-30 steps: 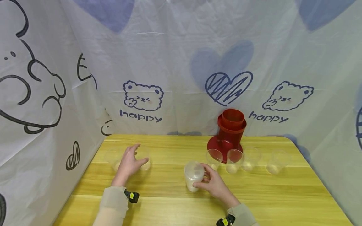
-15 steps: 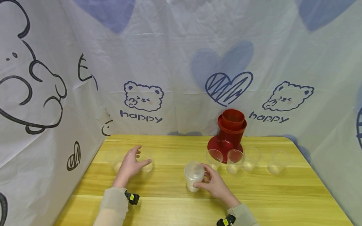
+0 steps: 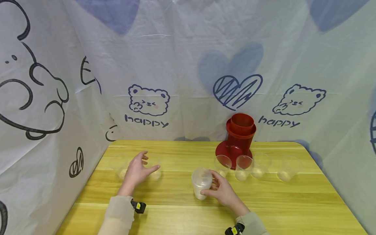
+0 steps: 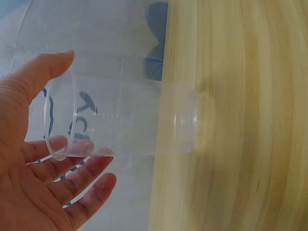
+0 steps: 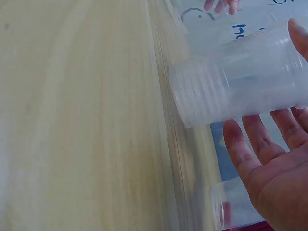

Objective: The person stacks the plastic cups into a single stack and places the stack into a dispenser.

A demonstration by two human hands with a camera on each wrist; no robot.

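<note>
My left hand (image 3: pixel 136 171) holds a single clear plastic cup (image 4: pixel 130 115) near its rim, thumb on one side and fingers on the other. In the left wrist view the cup's base is close over the wooden table. My right hand (image 3: pixel 221 192) grips a stack of nested clear plastic cups (image 3: pixel 201 182) near the table's middle. The right wrist view shows this stack upright against the table, its bottom ringed by several nested bases, with the thumb and fingers on opposite sides near the top.
Another clear cup (image 3: pixel 122 172) stands left of my left hand, partly hidden by it. Several single clear cups, among them one at the far right (image 3: pixel 285 173), stand in a row along the right. Behind them is a red cylindrical holder (image 3: pixel 239 140) on a round base. A printed curtain (image 3: pixel 188 71) backs the table.
My left hand and its cup have shifted a little to the right. My right hand and the stack have stayed in place.
</note>
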